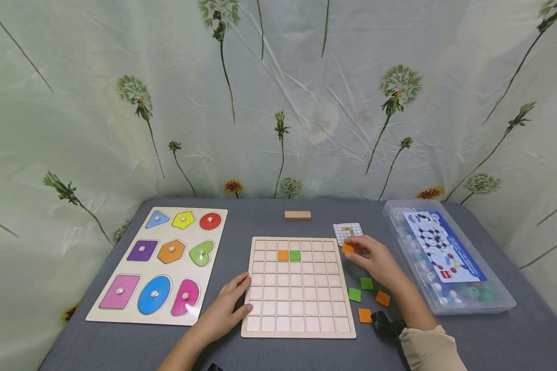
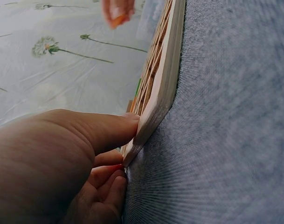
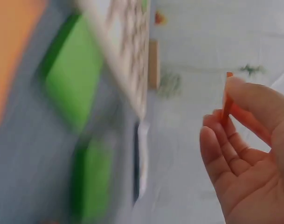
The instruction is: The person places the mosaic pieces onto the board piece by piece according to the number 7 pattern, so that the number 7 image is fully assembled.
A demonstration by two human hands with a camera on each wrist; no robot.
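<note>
A wooden grid board (image 1: 298,332) lies at the middle of the grey table. One orange tile (image 1: 283,255) and one green tile (image 1: 295,255) sit side by side in its second row. My left hand (image 1: 225,309) holds the board's left edge, its thumb (image 2: 116,127) on the rim and the other fingers against the side. Above the board's upper right corner, my right hand (image 1: 376,260) pinches an orange square tile (image 3: 227,100) between thumb and fingers. Loose green tiles (image 1: 366,283) and orange tiles (image 1: 382,298) lie right of the board, below that hand.
Behind the right hand lies a small printed pattern card (image 1: 341,230). A wooden block (image 1: 298,216) is beyond the board. To the left is a shape puzzle with knobs (image 1: 195,214); to the right, a clear plastic case (image 1: 496,306). A flowered curtain (image 1: 329,103) hangs behind the table.
</note>
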